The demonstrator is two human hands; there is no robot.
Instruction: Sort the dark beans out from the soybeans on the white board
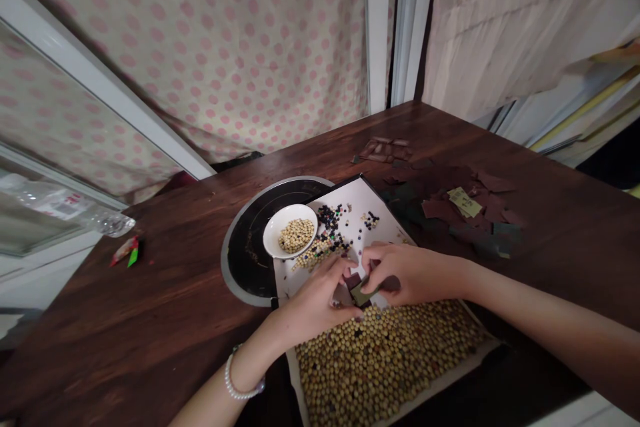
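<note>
My left hand (315, 300) and my right hand (407, 273) meet over a white sheet (357, 203) on the dark wooden table (165, 320). Both have curled fingers pinching small dark brown and green paper pieces (356, 288) between them. A thick layer of yellow soybeans (380, 360) covers the near part of the sheet, just below my hands. Beyond my fingers lie small piles of black beans (330, 217) and mixed beans (317, 253). A white bowl (290, 231) with sorted soybeans stands to the left of them. My left wrist wears a pearl bracelet (240, 383).
The bowl rests on a round black plate with a grey rim (240, 260). Torn brown and green paper scraps (460, 210) are scattered at the right and back of the table. A plastic bottle (75, 210) and a red-green wrapper (127, 250) lie at the left. Dotted curtains hang behind.
</note>
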